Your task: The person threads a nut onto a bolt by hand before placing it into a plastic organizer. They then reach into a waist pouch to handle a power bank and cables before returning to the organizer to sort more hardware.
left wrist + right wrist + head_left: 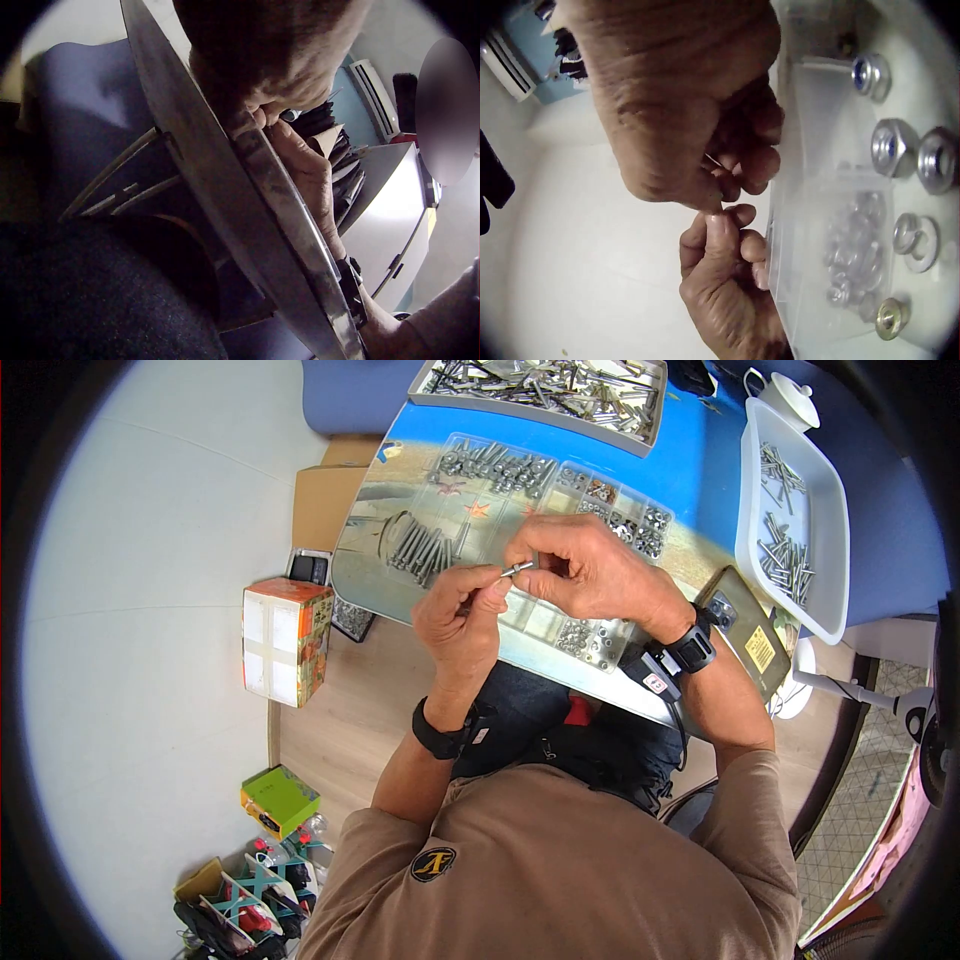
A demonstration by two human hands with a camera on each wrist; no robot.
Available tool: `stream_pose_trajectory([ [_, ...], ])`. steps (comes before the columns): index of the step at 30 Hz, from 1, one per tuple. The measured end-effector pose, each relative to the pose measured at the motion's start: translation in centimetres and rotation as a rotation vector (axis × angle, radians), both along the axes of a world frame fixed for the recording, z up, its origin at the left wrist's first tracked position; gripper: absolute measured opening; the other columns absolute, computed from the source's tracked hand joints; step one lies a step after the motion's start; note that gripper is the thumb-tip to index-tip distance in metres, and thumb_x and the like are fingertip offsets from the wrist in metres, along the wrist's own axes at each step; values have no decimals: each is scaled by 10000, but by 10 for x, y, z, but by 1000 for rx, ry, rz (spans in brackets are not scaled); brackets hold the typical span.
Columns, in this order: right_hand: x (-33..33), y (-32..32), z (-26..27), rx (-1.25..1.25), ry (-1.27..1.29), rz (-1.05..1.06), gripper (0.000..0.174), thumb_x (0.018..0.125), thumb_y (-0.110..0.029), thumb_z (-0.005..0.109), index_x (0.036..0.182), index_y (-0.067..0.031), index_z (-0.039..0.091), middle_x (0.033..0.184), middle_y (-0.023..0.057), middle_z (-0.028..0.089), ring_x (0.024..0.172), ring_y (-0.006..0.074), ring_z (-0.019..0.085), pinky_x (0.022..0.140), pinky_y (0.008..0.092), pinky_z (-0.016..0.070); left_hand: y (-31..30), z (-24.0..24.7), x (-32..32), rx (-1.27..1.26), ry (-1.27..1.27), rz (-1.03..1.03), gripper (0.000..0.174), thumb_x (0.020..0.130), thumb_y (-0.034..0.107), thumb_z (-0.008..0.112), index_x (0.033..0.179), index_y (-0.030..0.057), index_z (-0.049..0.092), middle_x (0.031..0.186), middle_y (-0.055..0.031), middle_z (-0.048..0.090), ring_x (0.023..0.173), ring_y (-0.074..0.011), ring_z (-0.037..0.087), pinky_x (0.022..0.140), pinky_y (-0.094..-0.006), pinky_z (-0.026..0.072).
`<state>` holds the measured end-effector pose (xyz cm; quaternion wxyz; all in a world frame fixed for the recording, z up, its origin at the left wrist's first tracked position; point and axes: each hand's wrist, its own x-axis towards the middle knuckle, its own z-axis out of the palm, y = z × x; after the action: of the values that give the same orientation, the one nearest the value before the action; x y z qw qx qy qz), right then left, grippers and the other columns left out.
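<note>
Over the plastic organizer box, both hands meet at a small silver bolt (517,569). My left hand (462,618) pinches one end of it between thumb and fingertip. The thumb and forefinger of my right hand (590,565) grip the other end. In the right wrist view the fingertips of the right hand (682,105) and left hand (731,289) come together, hiding the bolt. Below them in the head view lies the clear organizer box (515,622), with small nuts (590,640) in its near compartments.
Long bolts (420,550) lie in a row at the left, with more bolts (495,465) behind. A grey tray (535,415) of mixed hardware stands at the back. At the right are a white tub (840,550) with screws and a dark olive case (750,640).
</note>
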<state>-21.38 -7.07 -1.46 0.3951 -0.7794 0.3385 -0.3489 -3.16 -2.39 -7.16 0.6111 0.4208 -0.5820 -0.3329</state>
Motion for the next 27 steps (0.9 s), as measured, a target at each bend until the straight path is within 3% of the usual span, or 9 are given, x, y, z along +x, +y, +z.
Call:
stream_pose_trajectory([
  [2,0,-6,-15,-159,9,71,208,927,-236,657,892,-32,648,720,140,593,602,295,588,580,414,463,-1,-2,1,-12,-19,0,109,884,17,748,932,31,651,777,-27,664,611,-44,563,500,-180,396],
  [6,-1,-5,-10,-128,100,59,158,896,-196,676,889,-40,647,718,140,588,597,290,578,571,411,452,-1,-4,3,-24,-40,-1,114,884,16,749,951,29,658,788,-27,667,611,-47,570,494,-180,399],
  [8,1,1,1,32,-31,2,244,939,-251,646,855,-23,637,713,147,581,588,313,553,566,423,436,-1,-4,2,-19,-21,1,112,883,15,749,948,30,659,790,-27,668,608,-47,570,493,-178,401],
  [12,-3,-3,-5,-66,36,49,280,957,-292,634,877,-24,646,729,148,594,600,312,568,575,414,452,-1,-4,2,-15,-2,3,117,879,19,756,942,31,659,797,-30,674,609,-47,573,496,-175,410],
  [15,-3,-8,-16,-132,177,81,204,927,-235,666,930,-32,652,759,144,607,625,302,586,588,404,460,-1,-6,2,-14,-3,-3,133,874,28,765,961,26,664,808,-34,680,620,-49,580,503,-174,416],
  [17,3,-5,-14,-149,-36,23,193,924,-219,666,905,-28,650,741,144,600,638,311,590,602,413,460,-1,-9,4,-21,-10,-4,136,873,33,767,961,25,664,808,-34,681,623,-49,581,504,-175,416],
  [20,2,2,0,6,-6,-15,270,969,-275,618,889,-18,649,739,149,599,642,336,576,617,429,462,0,-5,3,-17,-7,-2,135,874,40,768,957,24,663,808,-34,682,625,-49,581,508,-176,417],
  [24,-2,-7,-17,-133,4,74,263,955,-294,638,917,-34,652,732,139,594,632,302,585,602,412,463,-1,-6,3,-21,-14,-4,132,879,45,763,964,19,665,812,-36,685,628,-51,584,514,-180,422],
  [27,-1,-7,-13,-149,124,86,161,893,-197,693,948,-51,652,734,135,594,640,286,587,589,405,454,0,-4,4,-22,-29,-3,137,880,45,762,976,16,669,813,-37,685,629,-52,587,516,-179,423],
])
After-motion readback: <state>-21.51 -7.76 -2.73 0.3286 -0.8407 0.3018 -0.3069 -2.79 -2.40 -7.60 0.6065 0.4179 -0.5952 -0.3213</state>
